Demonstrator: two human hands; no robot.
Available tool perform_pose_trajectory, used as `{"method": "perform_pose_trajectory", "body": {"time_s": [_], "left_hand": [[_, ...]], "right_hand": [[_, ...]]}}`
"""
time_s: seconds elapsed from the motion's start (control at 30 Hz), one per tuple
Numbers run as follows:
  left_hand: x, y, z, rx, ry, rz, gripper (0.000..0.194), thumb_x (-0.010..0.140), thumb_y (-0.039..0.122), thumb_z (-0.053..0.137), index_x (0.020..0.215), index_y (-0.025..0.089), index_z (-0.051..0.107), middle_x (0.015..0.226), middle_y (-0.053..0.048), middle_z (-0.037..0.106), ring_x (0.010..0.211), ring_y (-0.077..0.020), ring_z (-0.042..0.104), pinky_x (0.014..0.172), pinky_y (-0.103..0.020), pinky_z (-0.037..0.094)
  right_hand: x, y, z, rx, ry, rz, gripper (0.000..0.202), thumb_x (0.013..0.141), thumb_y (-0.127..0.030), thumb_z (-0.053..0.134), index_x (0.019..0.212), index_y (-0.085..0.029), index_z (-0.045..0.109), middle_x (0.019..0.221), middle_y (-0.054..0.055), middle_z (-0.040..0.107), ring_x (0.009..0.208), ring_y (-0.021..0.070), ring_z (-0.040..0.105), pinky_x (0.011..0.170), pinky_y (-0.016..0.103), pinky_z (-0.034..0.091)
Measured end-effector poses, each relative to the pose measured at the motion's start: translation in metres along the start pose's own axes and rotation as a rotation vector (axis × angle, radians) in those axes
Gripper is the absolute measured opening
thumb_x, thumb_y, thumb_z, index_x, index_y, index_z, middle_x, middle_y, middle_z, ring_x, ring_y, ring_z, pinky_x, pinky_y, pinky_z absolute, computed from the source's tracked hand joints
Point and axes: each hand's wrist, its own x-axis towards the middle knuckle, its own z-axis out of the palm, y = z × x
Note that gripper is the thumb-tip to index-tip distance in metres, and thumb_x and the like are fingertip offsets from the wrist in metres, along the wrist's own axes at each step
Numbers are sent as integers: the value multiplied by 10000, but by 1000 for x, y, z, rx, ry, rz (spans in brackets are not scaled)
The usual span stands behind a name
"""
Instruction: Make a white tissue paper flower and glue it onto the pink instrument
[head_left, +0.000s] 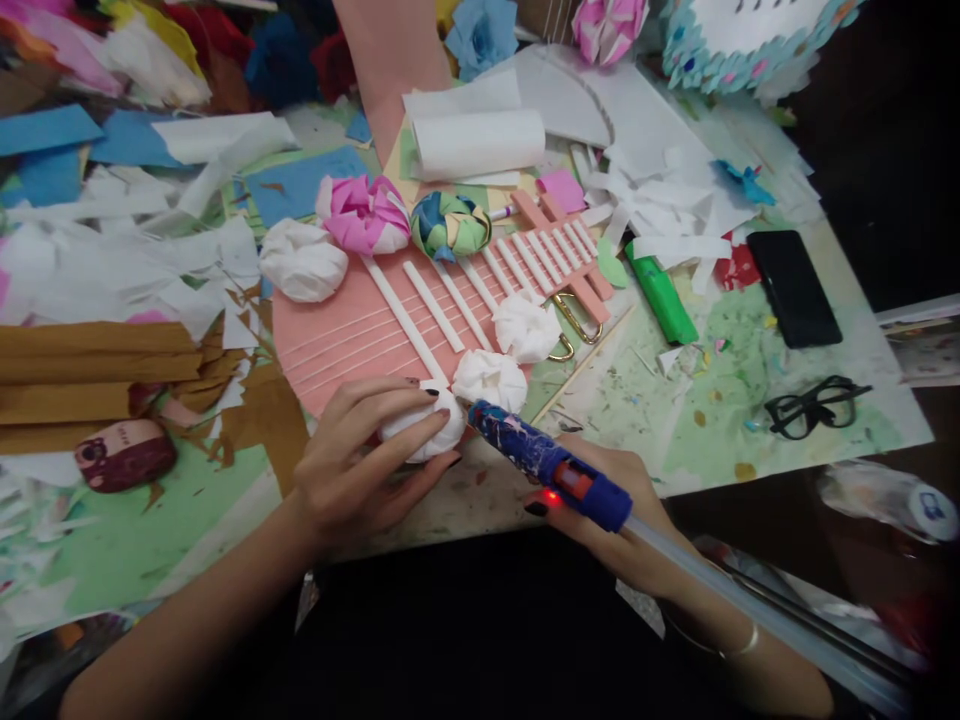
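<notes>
Partly covered, the white paper ball (442, 438) sits under the bent, holding fingers of the left hand (349, 485); beside them, the right hand (615, 550) grips the glue gun (525, 450), obscuring its underside.

Can't read any words or numbers. Can only see tiny dark marks on the pink and dark red case (126, 455) back from the near edge of the tabletop (892, 405), black strokes on the white card (750, 35) by the far end of the right edge, and a blue mark on the white cap (932, 512) below the near right corner, all too blurry or cut off
</notes>
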Motion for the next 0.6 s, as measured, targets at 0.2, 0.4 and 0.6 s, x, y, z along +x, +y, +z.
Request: {"method": "perform_pose_trajectory", "body": {"time_s": [0.2, 0.4, 0.6], "left_hand": [[-1, 0, 1, 20, -1, 14, 307, 763, 213, 730, 1051, 218, 622, 979, -62, 679, 904, -222, 654, 753, -370, 558], [-1, -2, 0, 15, 0, 30, 351, 743, 197, 750, 1067, 199, 614, 975, -73, 676, 914, -227, 650, 759, -376, 558], [-2, 1, -2, 18, 12, -2, 384, 739, 190, 752, 1090, 228, 603, 953, -53, 685, 898, -225, 657, 749, -375, 561]], "right_hand": [[-2, 0, 1, 7, -8, 24, 148, 852, -281, 587, 764, -178, 527, 636, -10, 559, 533, 104, 505, 494, 213, 408], [-7, 0, -2, 3, -27, 11, 124, 857, -252, 600, 796, -185, 515, 660, -22, 548, 549, 94, 491, 509, 202, 404], [-17, 2, -6, -4, -74, 33, 122, 848, -240, 624, 832, -197, 511, 701, -16, 546, 594, 110, 477, 548, 221, 410]]}}
